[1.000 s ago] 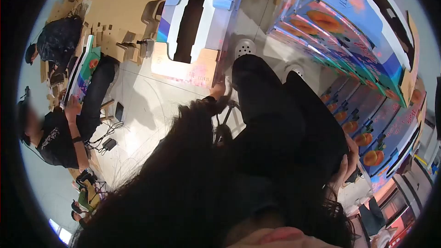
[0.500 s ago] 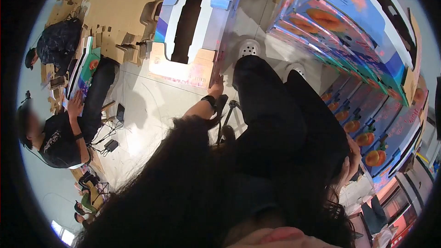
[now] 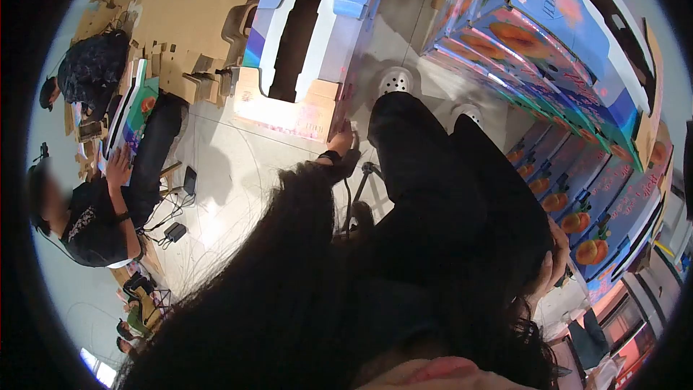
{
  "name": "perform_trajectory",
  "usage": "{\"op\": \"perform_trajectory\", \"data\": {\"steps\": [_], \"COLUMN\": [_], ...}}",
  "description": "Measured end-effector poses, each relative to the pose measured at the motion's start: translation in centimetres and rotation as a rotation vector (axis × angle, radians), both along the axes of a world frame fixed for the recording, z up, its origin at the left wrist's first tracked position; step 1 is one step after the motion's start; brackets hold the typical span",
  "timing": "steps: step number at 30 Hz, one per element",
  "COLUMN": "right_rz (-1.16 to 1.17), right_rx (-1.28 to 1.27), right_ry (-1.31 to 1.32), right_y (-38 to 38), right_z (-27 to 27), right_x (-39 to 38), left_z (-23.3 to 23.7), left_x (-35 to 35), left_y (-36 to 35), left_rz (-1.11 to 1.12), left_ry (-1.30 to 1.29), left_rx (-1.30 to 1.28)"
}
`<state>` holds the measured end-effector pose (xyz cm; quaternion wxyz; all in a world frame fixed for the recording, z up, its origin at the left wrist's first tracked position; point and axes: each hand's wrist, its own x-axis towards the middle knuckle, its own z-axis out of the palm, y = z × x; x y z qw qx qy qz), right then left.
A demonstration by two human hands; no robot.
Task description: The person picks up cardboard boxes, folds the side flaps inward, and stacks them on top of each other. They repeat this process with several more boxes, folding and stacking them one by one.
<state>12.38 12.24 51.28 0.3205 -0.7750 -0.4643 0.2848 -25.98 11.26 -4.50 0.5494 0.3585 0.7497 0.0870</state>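
Note:
A printed cardboard fruit box, blue and purple with a peach picture, stands on the floor in front of me, with a long cut-out opening in its top. At its near right corner is my left hand, its fingers closed against the box's side and partly hidden by it. A dark band circles that wrist. My right hand lies with fingers stretched out on the outer side of my right leg, holding nothing. Dark hair covers much of the lower view.
Stacked fruit boxes rise on the right, with more boxes beside my right leg. Flattened cardboard covers the floor at the back left. A seated co-worker handles another box. A small black stand is near my left knee.
My left hand has shifted slightly down and to the right along the box corner, and hair now covers its forearm. The box and my right hand have hardly moved.

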Motion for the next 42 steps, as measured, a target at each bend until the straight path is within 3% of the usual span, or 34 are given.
{"op": "perform_trajectory", "data": {"steps": [5,8,11,14,17,18,20,21,23,25,27,29,31,34,37,42], "right_rz": [0.015,0.014,-0.006,0.014,0.048,0.057,0.054,0.053,0.071,0.077,0.073,0.066,0.067,0.072,0.044,0.032], "right_rx": [-0.008,-0.01,-0.013,-0.015,0.0,0.009,-0.013,-0.023,0.001,0.039,0.079,0.081,0.084,0.091,0.072,0.026], "right_ry": [-0.051,-0.045,-0.021,-0.049,-0.03,-0.01,-0.006,-0.004,-0.003,0.018,0.058,0.057,0.055,0.061,0.074,0.025], "right_y": [0.1,0.2,0.2,0.4,0.7,0.7,1.1,1.2,1.2,0.8,-0.1,-0.5,-0.6,-0.3,-0.3,-0.1], "right_z": [0.3,0.3,0.3,0.4,0.6,0.7,1.2,1.5,1.8,1.6,0.7,0.6,0.9,1.1,0.8,0.9], "right_x": [0.0,0.0,-0.2,-0.3,-0.4,-0.5,-1.2,-1.5,-1.7,-1.6,-1.0,-0.7,-0.7,-0.9,-0.6,-0.7], "left_z": [-2.5,-1.7,-1.2,0.5,6.7,9.8,11.0,6.7,12.9,17.1,21.5,31.4,31.8,31.0,28.1,27.6], "left_x": [-0.2,-0.6,-1.2,-4.8,-8.0,-8.6,-13.0,-17.6,-17.6,-17.5,-19.6,-16.5,-16.7,-13.7,-11.4,-10.5], "left_y": [-0.3,-0.2,0.0,-0.8,-0.5,0.0,-0.8,-2.8,2.9,5.3,9.1,14.2,17.6,22.1,21.7,20.8], "left_rz": [0.134,0.253,0.214,0.108,-0.01,0.174,0.477,0.677,-0.656,0.957,0.771,0.658,0.369,0.017,-0.265,-0.284], "left_ry": [-0.034,-0.163,-0.252,-0.638,-1.009,-0.796,-0.832,-0.846,0.508,0.769,1.073,0.774,0.675,0.805,0.949,1.013], "left_rx": [0.025,-0.081,-0.042,-0.09,-0.118,-0.323,-0.434,-0.466,-0.373,0.186,0.563,0.82,0.858,0.552,0.415,0.496]}}
